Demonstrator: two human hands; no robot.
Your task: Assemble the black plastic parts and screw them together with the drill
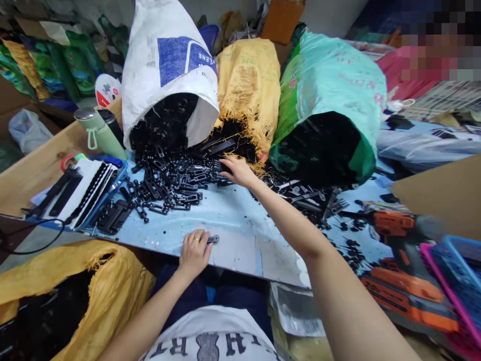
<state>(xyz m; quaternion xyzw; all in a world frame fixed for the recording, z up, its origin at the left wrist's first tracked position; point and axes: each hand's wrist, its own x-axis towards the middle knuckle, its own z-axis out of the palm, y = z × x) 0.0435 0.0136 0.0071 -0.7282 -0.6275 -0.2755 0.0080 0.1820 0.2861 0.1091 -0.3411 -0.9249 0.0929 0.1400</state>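
Note:
Near the front edge of the table, my left hand (194, 250), with a ring on one finger, is closed on a small black plastic arm (213, 239) whose rounded end with a hole sticks out to the right. My right hand (240, 171) is stretched forward to the pile below the yellow sack. Its thumb and fingers are bent around a black part with a toothed end (217, 165), partly hidden by the fingertips. Left of it lies a heap of black plastic arms with ball ends (161, 183). More black pieces (315, 200) are scattered to the right.
A white sack (169, 65), a yellow sack (248, 75) and a green sack (341, 75) lie open toward me, with black parts inside. An orange power drill (394, 223) lies right, by a basket (462, 260). Left are a bottle (101, 133) and a blue tray (122, 178).

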